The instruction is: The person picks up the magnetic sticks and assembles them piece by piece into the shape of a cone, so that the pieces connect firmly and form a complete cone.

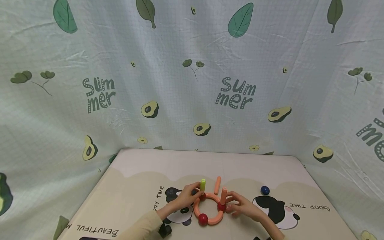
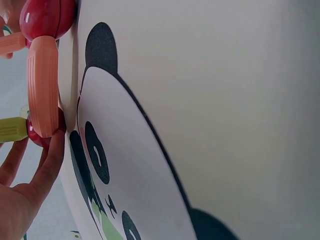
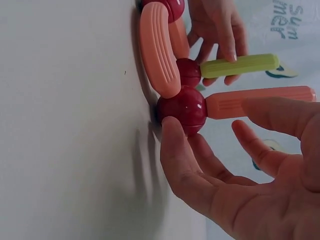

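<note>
A ring of curved orange rods (image 1: 216, 220) joined by red balls (image 1: 203, 219) lies on the mat. From its far-left ball rises a yellow-green rod (image 3: 240, 66); my left hand (image 1: 187, 196) pinches this rod low down, with other fingers against the ball beneath. An upright orange rod (image 1: 224, 195) stands in the right-hand ball (image 3: 182, 109). Beside that ball is my right hand (image 1: 244, 207), fingers spread and loosely bent. One of its fingertips touches the ball, and the thumb lies close to the upright rod in the right wrist view.
Just beyond the ring lies a loose straight orange rod (image 1: 217, 185). A dark blue ball (image 1: 265, 190) sits to the right. The pale mat (image 1: 135, 180) bears printed animal faces and lettering, and a patterned curtain (image 1: 174, 83) hangs behind it.
</note>
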The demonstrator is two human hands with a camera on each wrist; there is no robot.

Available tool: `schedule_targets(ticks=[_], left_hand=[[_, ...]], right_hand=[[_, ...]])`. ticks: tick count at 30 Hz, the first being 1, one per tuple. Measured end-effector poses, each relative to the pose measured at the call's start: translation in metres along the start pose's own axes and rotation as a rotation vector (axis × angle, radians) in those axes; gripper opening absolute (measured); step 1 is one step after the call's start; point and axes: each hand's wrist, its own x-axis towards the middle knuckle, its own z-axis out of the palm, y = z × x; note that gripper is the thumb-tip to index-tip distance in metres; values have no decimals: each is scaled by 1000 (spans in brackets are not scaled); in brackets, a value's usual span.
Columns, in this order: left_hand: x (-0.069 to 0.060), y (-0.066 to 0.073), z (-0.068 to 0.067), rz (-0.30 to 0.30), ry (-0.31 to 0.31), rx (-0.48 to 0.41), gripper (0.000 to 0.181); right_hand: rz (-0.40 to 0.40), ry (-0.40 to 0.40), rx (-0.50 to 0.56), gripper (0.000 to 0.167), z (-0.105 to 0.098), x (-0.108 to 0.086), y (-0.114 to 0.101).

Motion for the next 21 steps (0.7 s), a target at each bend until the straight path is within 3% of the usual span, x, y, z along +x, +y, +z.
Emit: schedule_targets(ticks=[13,21], left_hand=[[-3,-3,-1,-58,4,-12,27],[-3,-4,-2,-49,8,-12,26]], right_hand=[[-12,-14,45,40,0,4,0],[-20,51,-81,39,-6,16,-2]])
